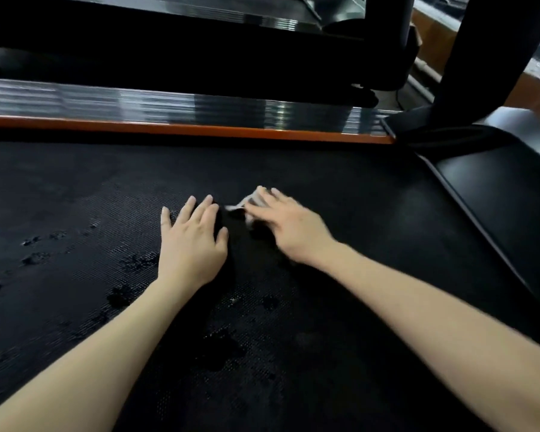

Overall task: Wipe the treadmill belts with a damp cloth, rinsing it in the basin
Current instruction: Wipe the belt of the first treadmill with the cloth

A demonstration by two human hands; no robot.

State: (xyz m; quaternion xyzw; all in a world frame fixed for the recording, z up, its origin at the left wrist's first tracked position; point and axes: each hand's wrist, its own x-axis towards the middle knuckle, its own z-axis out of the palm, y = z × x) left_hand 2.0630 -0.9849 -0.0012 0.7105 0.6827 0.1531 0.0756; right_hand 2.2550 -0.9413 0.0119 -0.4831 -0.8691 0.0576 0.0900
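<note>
The black textured treadmill belt (75, 188) fills most of the view and shows wet patches (122, 296) at the left and centre. A dark cloth (236, 227) with a pale edge (245, 204) lies on the belt between my hands; it is hard to tell apart from the belt. My left hand (190, 241) lies flat with straight fingers, its thumb side at the cloth's left edge. My right hand (289, 229) is blurred, and its straight fingers press on the cloth's pale right part. No basin is in view.
A ribbed silver side rail with an orange strip (200, 127) runs along the belt's far edge. The black motor cover (496, 188) lies at the right, with a dark upright post (487, 51) above it. Another treadmill deck (169, 35) stands behind the rail.
</note>
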